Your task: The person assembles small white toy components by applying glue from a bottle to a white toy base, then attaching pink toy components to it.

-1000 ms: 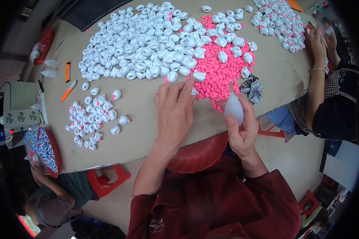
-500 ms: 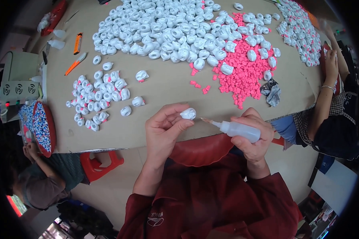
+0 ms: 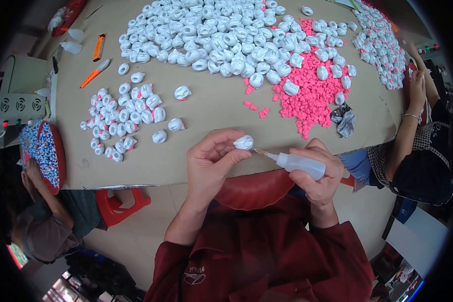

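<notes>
Between the thumb and fingers of my left hand [image 3: 212, 157] is a small rounded white plastic piece [image 3: 243, 142], held above the table's near edge. My right hand [image 3: 318, 168] grips a translucent squeeze bottle [image 3: 303, 165], tilted so its thin brownish nozzle points left. The nozzle tip is at the white piece's right side; whether it touches cannot be made out. Beyond my hands lies a heap of similar white pieces [image 3: 201, 35], beside a pile of small pink parts [image 3: 307, 98]. A smaller group of white pieces with pink bits [image 3: 126, 118] sits to the left.
An orange cutter [image 3: 94, 73] and an orange box [image 3: 99, 48] lie at the left. Crumpled dark-and-grey material [image 3: 344, 122] rests by the pink pile. A red scalloped tray [image 3: 254, 190] is below my hands. Other people work at the left and right edges.
My left hand has moved slightly right with the white piece, and the bottle slightly left. The gap between the nozzle tip and the piece has closed up.
</notes>
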Demonstrator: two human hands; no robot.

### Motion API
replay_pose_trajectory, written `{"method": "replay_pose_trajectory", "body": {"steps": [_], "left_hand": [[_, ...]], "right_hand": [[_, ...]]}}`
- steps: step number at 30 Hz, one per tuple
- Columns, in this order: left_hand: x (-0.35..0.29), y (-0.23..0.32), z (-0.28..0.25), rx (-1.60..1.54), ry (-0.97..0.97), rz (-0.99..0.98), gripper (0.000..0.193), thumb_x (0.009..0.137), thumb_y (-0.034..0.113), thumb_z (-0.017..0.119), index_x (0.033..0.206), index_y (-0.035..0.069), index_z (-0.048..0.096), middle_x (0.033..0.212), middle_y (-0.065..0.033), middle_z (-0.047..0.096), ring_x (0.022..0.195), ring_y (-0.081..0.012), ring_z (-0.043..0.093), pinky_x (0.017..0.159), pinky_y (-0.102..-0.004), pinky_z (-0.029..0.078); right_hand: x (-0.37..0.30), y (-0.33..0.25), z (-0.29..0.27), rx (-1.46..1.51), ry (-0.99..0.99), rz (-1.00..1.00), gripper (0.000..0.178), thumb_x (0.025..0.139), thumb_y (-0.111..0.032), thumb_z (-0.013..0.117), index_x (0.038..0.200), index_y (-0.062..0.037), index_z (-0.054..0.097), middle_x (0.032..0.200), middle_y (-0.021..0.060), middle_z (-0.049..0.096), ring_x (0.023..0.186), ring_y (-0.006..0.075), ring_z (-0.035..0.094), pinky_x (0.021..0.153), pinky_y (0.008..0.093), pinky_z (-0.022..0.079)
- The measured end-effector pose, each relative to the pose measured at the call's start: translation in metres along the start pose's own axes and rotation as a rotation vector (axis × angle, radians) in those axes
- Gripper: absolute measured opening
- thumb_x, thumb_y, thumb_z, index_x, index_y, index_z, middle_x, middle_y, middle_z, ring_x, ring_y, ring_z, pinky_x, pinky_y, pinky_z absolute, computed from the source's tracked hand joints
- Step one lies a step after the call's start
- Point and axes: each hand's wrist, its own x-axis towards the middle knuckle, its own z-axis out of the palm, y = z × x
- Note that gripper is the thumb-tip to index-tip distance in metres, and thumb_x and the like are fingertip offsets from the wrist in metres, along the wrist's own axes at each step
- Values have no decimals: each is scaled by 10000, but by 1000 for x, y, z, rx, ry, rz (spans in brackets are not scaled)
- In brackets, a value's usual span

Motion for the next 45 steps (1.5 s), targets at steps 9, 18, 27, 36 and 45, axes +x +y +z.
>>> {"method": "replay_pose_trajectory", "body": {"steps": [9,18,27,36,45], "left_hand": [[1,-1,1,-5,32,14,288,773,-107,628,1046,-37,573,954,-83,632,859,-117,615,755,-228,505],[0,2,4,-17,51,11,303,775,-124,612,1064,-41,574,997,-100,628,898,-128,609,774,-236,505],[-17,3,3,31,44,-46,300,782,-125,599,1072,-53,569,1023,-121,629,933,-151,610,799,-247,504],[-26,2,8,29,15,-86,292,771,-116,618,1052,-52,570,1000,-120,628,897,-145,609,795,-256,503],[-22,1,20,35,-48,-117,283,774,-120,612,1045,-48,574,1017,-115,621,907,-143,604,810,-263,495]], "right_hand": [[1,1,0,-10,29,10,345,605,-82,767,916,28,665,718,90,644,589,156,492,528,260,388],[-3,2,-3,139,92,139,359,622,-47,750,953,32,638,792,83,629,668,145,523,592,244,403],[15,17,26,-254,137,48,308,654,-38,724,947,-36,626,872,45,631,841,195,548,754,300,406],[6,9,-8,-390,281,35,249,657,-81,738,892,-76,653,834,28,636,799,206,540,714,301,379],[0,17,-17,-582,142,186,104,688,-52,710,780,-51,661,743,35,591,769,211,510,700,313,393]]}}
